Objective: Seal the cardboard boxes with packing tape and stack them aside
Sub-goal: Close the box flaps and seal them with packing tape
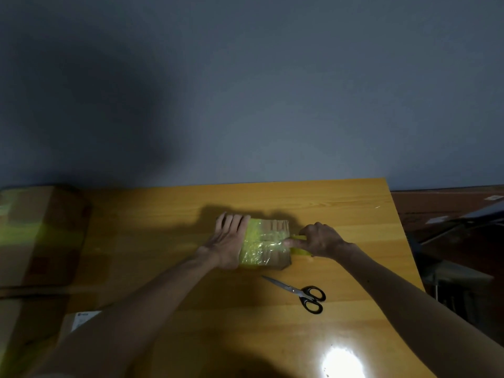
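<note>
Taping the small box, mid-table.
Nearest me the scissors (300, 293) lie untouched. Past them my left hand (229, 241) lies flat with straight fingers, pinning the cardboard box (276, 224) to the table (300, 203). My right hand (319, 240) curls round the tape roll (300, 251) at its right end. The box looks light, crushable and film-slick, so I'd grip it by the edges.
</note>
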